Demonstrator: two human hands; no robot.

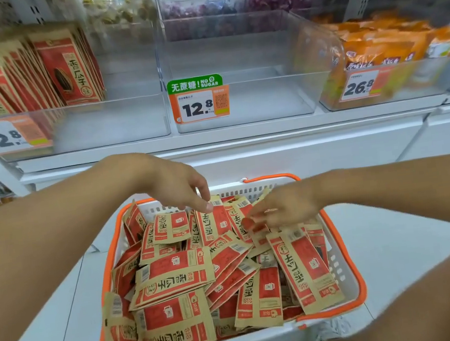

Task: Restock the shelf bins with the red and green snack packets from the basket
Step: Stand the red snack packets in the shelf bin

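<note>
I see the left hand (180, 189) reaching down over the far side of the basket (342, 243), fingers loosely extended, one fingertip touching the top edge of a red packet (214, 224) that stands against the far wall. It grips nothing. The right hand (285, 205) comes in from the right, fingers spread and relaxed, lying on the packets near the far right corner; blur hides whether it pinches one, so I cannot tell. Around both hands the basket, white with an orange rim, is heaped with red and tan packets (174, 274) lying at all angles. Beyond it, on the shelf, the middle bin (240, 102) carries a 12.8 tag (198, 105). The left bin (83, 126) holds upright red packs (67, 68) at its far left. The right bin (378, 84) holds orange bags (381, 43).
</note>
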